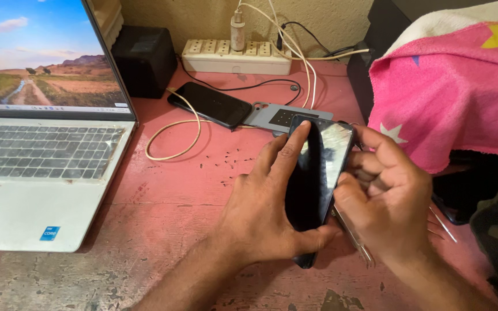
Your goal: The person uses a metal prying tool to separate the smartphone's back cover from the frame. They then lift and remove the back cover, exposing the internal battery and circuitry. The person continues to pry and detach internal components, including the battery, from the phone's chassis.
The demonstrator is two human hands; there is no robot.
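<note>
Both hands, left (260,213) and right (384,198), clamp a black phone (312,184), long axis pointing away, tilted slightly right.

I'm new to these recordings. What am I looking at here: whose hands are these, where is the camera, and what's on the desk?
There is no machine here, only a person's two bare hands, filmed by a camera worn on their head and looking down. The left hand and right hand together grip a black glossy smartphone, tilted on its edge. A thin metal tool pokes out under the right hand. They work over a worn pink painted desk. On it lie a silver open laptop, a second black phone lying flat with a white cable, a grey flat plate, a white power strip and a black box-shaped speaker. A pink star-patterned towel lies at the right.
</note>
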